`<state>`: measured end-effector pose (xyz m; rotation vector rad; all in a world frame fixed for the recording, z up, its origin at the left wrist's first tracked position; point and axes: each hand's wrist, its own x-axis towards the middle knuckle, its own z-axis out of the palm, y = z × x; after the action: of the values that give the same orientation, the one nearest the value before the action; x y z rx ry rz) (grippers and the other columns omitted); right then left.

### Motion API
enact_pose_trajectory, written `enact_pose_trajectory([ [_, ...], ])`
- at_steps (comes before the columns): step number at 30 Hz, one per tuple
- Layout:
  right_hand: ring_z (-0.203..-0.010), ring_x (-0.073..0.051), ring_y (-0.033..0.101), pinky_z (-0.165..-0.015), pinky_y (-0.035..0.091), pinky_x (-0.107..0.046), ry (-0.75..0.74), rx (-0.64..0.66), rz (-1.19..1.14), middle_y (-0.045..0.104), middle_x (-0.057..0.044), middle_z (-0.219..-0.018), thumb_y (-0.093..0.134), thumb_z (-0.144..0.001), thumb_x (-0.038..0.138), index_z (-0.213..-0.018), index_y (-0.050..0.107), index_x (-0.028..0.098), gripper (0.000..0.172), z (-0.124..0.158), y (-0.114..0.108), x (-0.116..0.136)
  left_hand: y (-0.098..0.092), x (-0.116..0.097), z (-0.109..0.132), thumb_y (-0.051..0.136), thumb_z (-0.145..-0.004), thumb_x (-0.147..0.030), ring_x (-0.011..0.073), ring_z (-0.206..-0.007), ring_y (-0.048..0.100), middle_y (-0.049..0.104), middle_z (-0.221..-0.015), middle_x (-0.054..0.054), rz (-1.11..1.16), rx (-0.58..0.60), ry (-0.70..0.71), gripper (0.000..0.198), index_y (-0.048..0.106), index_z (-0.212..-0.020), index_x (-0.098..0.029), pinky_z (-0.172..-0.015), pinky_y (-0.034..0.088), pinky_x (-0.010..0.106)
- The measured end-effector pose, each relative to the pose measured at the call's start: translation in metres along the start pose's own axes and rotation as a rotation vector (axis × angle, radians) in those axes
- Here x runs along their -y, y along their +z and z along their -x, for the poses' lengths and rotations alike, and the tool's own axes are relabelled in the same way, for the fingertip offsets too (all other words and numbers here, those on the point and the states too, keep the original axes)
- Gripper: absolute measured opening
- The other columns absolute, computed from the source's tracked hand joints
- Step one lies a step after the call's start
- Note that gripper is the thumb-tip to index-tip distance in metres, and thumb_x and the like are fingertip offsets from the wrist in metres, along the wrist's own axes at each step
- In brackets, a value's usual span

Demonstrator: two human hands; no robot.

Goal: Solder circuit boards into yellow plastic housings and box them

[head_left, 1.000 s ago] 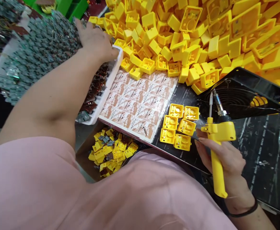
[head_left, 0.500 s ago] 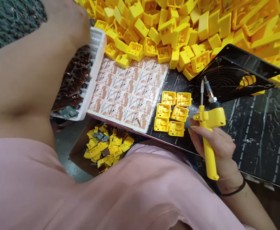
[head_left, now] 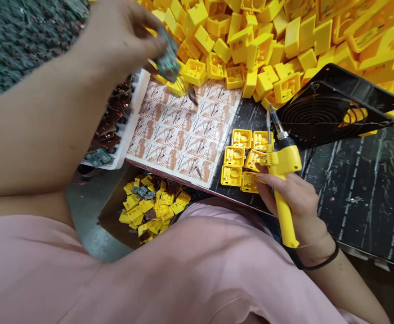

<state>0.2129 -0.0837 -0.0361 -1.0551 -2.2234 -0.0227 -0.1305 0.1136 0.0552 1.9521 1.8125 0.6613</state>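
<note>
My left hand (head_left: 126,38) pinches a green circuit board (head_left: 167,56) with thin wires and a small dark part dangling from it, above the brown-and-white patterned sheet (head_left: 173,135). My right hand (head_left: 296,198) is wrapped round the yellow handle of a soldering gun (head_left: 283,180). Its metal tip and a thin tube beside it point up and away from me. Just left of the soldering gun, several small open yellow housings (head_left: 234,156) lie in two columns on the black bench top; the gun and fingers partly cover the right column.
A heap of yellow housings (head_left: 224,45) fills the back. A black fan (head_left: 315,110) leans at the right. White foam tray (head_left: 124,148) with brown boards stands left, beside a mass of green boards (head_left: 21,45). Below the bench edge, a cardboard box (head_left: 111,220) holds yellow pieces.
My left hand has come into view from the upper left, moving right with the circuit board. My right hand and the soldering gun have shifted left, closer over the small housings.
</note>
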Motion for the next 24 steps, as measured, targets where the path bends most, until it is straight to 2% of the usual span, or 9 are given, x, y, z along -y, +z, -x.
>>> enact_pose_trajectory([
  [3, -0.069, -0.016, 0.069, -0.066, 0.054, -0.027, -0.015, -0.007, -0.035, 0.072, 0.001, -0.083, 0.078, -0.092, 0.016, -0.121, 0.063, 0.024, 0.033, -0.005, 0.007, 0.000, 0.035, -0.019, 0.021, 0.068, -0.098, -0.005, 0.0128, -0.075, 0.070, 0.076, -0.095, 0.010, 0.235, 0.143, -0.067, 0.047, 0.061, -0.143, 0.002, -0.083, 0.069, 0.049],
  [5, -0.082, -0.019, 0.074, -0.075, 0.058, -0.031, -0.019, -0.005, -0.059, 0.075, -0.001, -0.093, 0.079, -0.092, 0.022, -0.126, 0.061, 0.026, 0.039, -0.009, 0.012, 0.000, 0.050, -0.024, 0.034, 0.061, -0.104, -0.009, 0.0100, -0.068, 0.068, 0.075, -0.109, 0.014, 0.282, 0.248, -0.146, 0.047, 0.053, -0.150, -0.004, -0.077, 0.069, 0.043],
  [7, -0.086, -0.021, 0.075, -0.083, 0.059, -0.034, -0.019, 0.005, -0.080, 0.075, -0.002, -0.097, 0.079, -0.093, 0.026, -0.128, 0.059, 0.027, 0.040, -0.012, 0.016, 0.001, 0.056, -0.024, 0.048, 0.057, -0.105, -0.012, 0.0094, -0.067, 0.068, 0.071, -0.129, 0.016, 0.199, 0.280, -0.156, 0.049, 0.050, -0.154, -0.013, -0.081, 0.068, 0.042],
  [9, -0.085, -0.021, 0.075, -0.090, 0.058, -0.037, -0.028, 0.033, -0.103, 0.074, 0.000, -0.094, 0.077, -0.095, 0.027, -0.128, 0.058, 0.028, 0.038, -0.014, 0.020, 0.002, 0.056, -0.016, 0.064, 0.057, -0.103, -0.014, 0.0140, -0.080, 0.072, 0.064, -0.146, 0.015, 0.047, 0.297, -0.049, 0.055, 0.048, -0.157, -0.016, -0.096, 0.064, 0.043],
  [11, -0.087, -0.021, 0.074, -0.098, 0.057, -0.041, -0.042, 0.082, -0.125, 0.075, 0.000, -0.096, 0.074, -0.097, 0.029, -0.128, 0.058, 0.028, 0.035, -0.015, 0.024, 0.004, 0.054, -0.004, 0.084, 0.057, -0.100, -0.017, 0.0238, -0.107, 0.073, 0.061, -0.153, 0.015, -0.163, 0.350, 0.088, 0.057, 0.050, -0.157, -0.014, -0.111, 0.056, 0.045],
  [13, -0.086, -0.020, 0.072, -0.100, 0.055, -0.043, -0.075, 0.134, -0.130, 0.074, 0.000, -0.096, 0.071, -0.099, 0.031, -0.128, 0.058, 0.027, 0.032, -0.015, 0.028, 0.004, 0.051, 0.009, 0.104, 0.056, -0.099, -0.023, 0.0318, -0.124, 0.068, 0.056, -0.157, 0.017, -0.369, 0.390, 0.179, 0.057, 0.053, -0.156, -0.015, -0.110, 0.055, 0.047],
  [17, -0.081, -0.019, 0.071, -0.097, 0.056, -0.042, -0.122, 0.146, -0.123, 0.073, 0.000, -0.090, 0.069, -0.101, 0.032, -0.125, 0.059, 0.024, 0.027, -0.018, 0.031, 0.003, 0.050, 0.018, 0.127, 0.050, -0.103, -0.040, 0.0297, -0.110, 0.072, 0.067, -0.142, 0.010, -0.545, 0.256, 0.253, 0.040, 0.071, -0.134, -0.026, -0.089, 0.059, 0.042],
  [20, -0.072, -0.016, 0.072, -0.092, 0.060, -0.038, -0.082, 0.036, -0.149, 0.075, 0.002, -0.085, 0.076, -0.097, 0.027, -0.120, 0.061, 0.024, 0.027, -0.022, 0.025, 0.006, 0.059, 0.006, 0.126, 0.048, -0.104, -0.042, 0.0295, -0.110, 0.070, 0.076, -0.117, 0.009, -0.566, 0.195, 0.350, 0.036, 0.078, -0.109, -0.023, -0.095, 0.055, 0.045],
  [24, -0.066, -0.014, 0.073, -0.075, 0.062, -0.030, -0.052, -0.034, -0.173, 0.079, 0.001, -0.085, 0.083, -0.088, 0.012, -0.115, 0.063, 0.024, 0.035, -0.023, 0.013, 0.008, 0.081, -0.012, 0.115, 0.053, -0.100, -0.041, 0.0388, -0.121, 0.064, 0.075, -0.119, 0.016, -0.660, 0.242, 0.408, 0.034, 0.077, -0.103, -0.016, -0.102, 0.049, 0.058],
])
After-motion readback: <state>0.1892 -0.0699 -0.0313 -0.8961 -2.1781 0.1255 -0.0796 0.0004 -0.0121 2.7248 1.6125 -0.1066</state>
